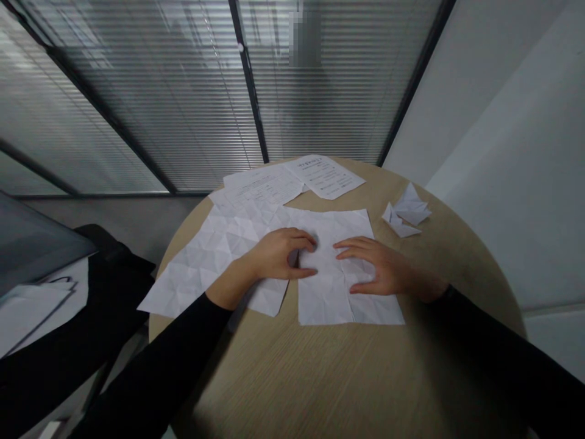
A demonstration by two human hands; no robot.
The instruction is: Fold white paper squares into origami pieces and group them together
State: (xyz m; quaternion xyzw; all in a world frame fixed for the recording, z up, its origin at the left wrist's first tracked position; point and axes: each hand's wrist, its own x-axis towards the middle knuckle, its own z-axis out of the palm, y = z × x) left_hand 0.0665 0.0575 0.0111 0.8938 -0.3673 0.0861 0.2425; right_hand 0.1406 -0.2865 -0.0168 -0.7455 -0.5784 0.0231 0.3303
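Black sleeves (150, 372) reaching over creased paper (205, 256)

Matte black cloth ends at my wrists, and both hands lie open on the paper, neither clenched nor gripping anything. My left hand (278, 256) arches slightly, its curved fingers just beside my right hand (379, 265), whose fingers fan out low across the sheet. Beneath them, thin white paper is scored all over with sharp fold lines, faceted into small triangles and squares. Near my hands its lower edge parts into two flaps, with wood showing between them. It lies on a round, pale wood-grain surface (320, 378). Past its far edge, two flat printed sheets (324, 177) lie with their edges overlapping. Off to my right, well apart from my hands, folded paper pieces (404, 210) sit in a small, angular cluster. Beyond the surface stands a glass partition with slatted blinds (159, 103).
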